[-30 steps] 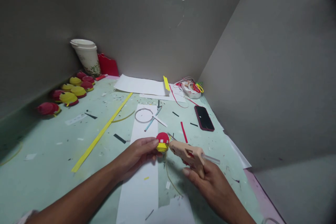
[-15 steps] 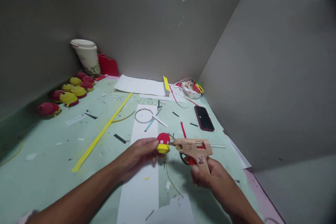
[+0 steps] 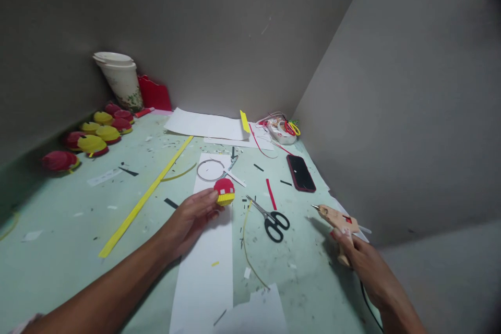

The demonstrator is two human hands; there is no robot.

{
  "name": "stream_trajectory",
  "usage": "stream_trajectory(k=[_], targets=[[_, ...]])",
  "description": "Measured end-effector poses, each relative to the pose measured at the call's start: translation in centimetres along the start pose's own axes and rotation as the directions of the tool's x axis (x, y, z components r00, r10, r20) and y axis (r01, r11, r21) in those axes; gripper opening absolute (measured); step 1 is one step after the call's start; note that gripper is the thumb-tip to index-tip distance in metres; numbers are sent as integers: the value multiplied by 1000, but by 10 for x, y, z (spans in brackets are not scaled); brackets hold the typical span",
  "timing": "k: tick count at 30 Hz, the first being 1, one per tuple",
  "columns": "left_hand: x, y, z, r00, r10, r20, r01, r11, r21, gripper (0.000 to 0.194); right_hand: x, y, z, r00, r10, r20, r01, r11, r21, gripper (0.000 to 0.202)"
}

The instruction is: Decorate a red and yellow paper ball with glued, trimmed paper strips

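tabletop (image 3: pixel 301 258); glue gun (image 3: pixel 337 217) pointing left

Left hand (image 3: pixel 188 222), bare: near mid-frame, closed in a pinch, forearm (image 3: pixel 117 279) slanting up from the lower left corner. Right hand (image 3: pixel 362 261), bare: lower right of frame, curled in a grip, wrist (image 3: pixel 385 295) angled toward the bottom edge.

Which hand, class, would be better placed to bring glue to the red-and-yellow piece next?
Probably the right hand: it holds the glue gun, which points left, while the left hand holds the red-and-yellow piece.
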State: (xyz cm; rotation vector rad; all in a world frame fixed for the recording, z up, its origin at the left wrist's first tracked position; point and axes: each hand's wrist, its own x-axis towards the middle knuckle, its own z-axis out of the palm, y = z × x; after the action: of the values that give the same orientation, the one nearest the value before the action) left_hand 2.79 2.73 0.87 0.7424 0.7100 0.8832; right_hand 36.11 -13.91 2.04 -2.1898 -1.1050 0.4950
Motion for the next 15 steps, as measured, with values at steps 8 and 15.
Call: stream_trajectory(k=[8,15], targets=[[2,-1,-3,997,34,-70,-36,999,-27,28,5,6,15,993,109,-37,-114,979,-171,48],[1,0,-2,997,31,-67,-34,998,-45,26,-15,-14,12,970,-94,-225,-25,878,-477,49]])
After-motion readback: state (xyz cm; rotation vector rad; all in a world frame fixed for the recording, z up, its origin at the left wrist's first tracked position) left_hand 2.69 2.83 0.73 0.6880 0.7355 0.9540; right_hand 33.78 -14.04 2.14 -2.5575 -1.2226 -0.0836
